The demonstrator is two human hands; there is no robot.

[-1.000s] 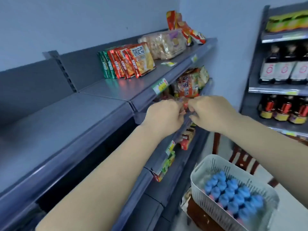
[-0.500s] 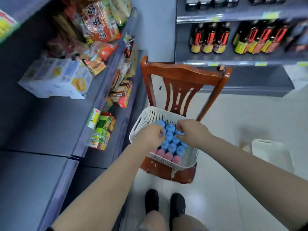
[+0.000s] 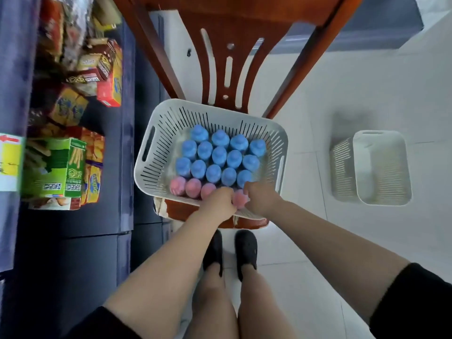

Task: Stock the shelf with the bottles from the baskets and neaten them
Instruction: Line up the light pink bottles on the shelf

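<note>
Head view, looking straight down. Nearest: two bare legs and a pair of black shoes (image 3: 230, 253) on the pale tiled floor (image 3: 342, 241), toes at the front edge of a red-brown wooden chair (image 3: 234, 45). Both forearms reach forward over the near rim of a white slotted basket (image 3: 156, 152) that sits on the chair seat. Left hand (image 3: 217, 201) is over the near row, fingers curled downward on a pink-capped bottle; the bottle itself is hidden under the hand, so the grip is only partly seen. Right hand (image 3: 260, 198) is just beside it, fingers curled at the pink cap (image 3: 241, 199) showing between the two hands; cannot tell whether it has closed fully on that bottle. Hands nearly touch each other. Basket contents: bottles standing upright, caps up, packed close. Near row is pink-capped bottles (image 3: 193, 188); three are clear to the left of the left hand. Behind them, three rows of blue-capped bottles (image 3: 220, 155) fill the middle, leaving a bare strip at the far wall of the basket. To the right, well apart on the floor, stands a second white basket (image 3: 381, 167), nothing seen inside. To the left, dark blue shelving (image 3: 126, 143) carries a green box (image 3: 66, 167), yellow and red snack boxes (image 3: 110, 77) and assorted packets further back. Chair back rises beyond the basket, top of frame
</note>
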